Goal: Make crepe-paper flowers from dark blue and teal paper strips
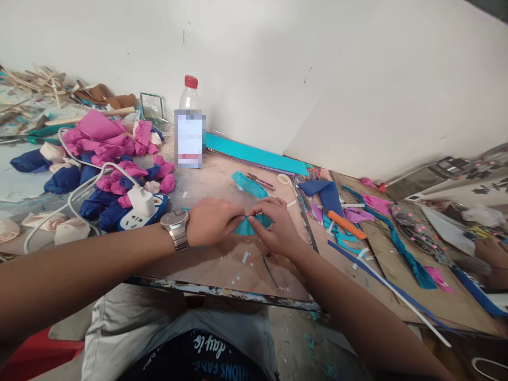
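My left hand (212,219), with a metal watch (174,227) on the wrist, pinches a piece of turquoise crepe paper (246,227) over the table. From the other side my right hand (273,225) grips the same turquoise piece, thumb and forefinger closed near the left fingertips. Part of the strip (250,184) stretches up behind the hands and lies loosely curved; the portion between the fingers is partly hidden. Just beyond lie a dark pen-like tool (261,181) and a small roll of tape (284,179).
On the left, pink and navy paper bundles (105,137) surround a power strip (145,211) with a white cable. A red-capped bottle (191,98) stands by the wall. An orange cutter (346,224) and coloured scraps lie right. Another person's hand (492,253) shows at far right.
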The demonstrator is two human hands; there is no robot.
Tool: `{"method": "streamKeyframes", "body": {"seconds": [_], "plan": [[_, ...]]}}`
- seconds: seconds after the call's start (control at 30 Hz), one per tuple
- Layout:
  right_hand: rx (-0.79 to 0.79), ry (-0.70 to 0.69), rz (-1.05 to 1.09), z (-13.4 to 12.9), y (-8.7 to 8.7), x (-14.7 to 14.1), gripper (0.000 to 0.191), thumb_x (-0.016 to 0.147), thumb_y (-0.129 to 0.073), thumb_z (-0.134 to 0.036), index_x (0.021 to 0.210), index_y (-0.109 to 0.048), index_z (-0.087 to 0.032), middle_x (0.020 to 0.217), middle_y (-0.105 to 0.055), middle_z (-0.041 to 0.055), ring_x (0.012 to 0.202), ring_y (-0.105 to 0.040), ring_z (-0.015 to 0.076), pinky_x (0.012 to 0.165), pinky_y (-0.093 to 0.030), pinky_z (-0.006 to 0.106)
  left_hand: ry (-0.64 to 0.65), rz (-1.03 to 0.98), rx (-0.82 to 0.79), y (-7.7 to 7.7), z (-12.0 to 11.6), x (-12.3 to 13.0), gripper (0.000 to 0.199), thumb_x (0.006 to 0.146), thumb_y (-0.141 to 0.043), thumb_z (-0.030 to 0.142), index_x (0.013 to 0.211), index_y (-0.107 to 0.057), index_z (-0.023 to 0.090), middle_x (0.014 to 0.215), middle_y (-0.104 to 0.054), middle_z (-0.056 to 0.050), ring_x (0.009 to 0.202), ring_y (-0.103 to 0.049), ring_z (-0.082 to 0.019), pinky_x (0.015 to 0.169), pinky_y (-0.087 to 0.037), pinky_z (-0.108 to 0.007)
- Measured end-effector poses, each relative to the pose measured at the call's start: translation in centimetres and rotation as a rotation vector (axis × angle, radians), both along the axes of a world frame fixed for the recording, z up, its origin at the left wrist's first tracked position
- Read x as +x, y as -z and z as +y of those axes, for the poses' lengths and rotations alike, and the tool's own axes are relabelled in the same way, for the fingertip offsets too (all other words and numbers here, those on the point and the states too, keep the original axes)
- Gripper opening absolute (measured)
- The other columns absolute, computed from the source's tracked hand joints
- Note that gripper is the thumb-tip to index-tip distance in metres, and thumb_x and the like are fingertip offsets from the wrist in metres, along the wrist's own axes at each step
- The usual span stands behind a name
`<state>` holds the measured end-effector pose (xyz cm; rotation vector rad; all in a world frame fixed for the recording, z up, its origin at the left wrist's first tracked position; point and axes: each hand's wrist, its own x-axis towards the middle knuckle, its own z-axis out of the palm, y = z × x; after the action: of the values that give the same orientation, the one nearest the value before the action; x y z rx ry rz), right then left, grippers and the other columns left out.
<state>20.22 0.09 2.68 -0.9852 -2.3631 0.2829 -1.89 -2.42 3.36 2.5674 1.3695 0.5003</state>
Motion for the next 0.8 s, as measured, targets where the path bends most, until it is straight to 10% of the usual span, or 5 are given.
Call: {"method": "streamKeyframes", "body": {"seconds": [0.8], "plan": [[0.136,-0.109,0.064,0.18,-0.34,0.15,0.004,0.093,-0.07,-0.025,0.09,-0.072,-0.025,0.082,-0.075,0.0006,0.091,-0.066,0.0219,0.093,-0.04,0.045,0.125,-0.3,-0.361,-0.39,0.88,-0.5,0.032,0.095,-0.05,0.037,0.073,-0.059,0.017,0.06,-0.05,0.004,0.059,-0.044,-0.012,0.058,-0.026,-0.029]]}}
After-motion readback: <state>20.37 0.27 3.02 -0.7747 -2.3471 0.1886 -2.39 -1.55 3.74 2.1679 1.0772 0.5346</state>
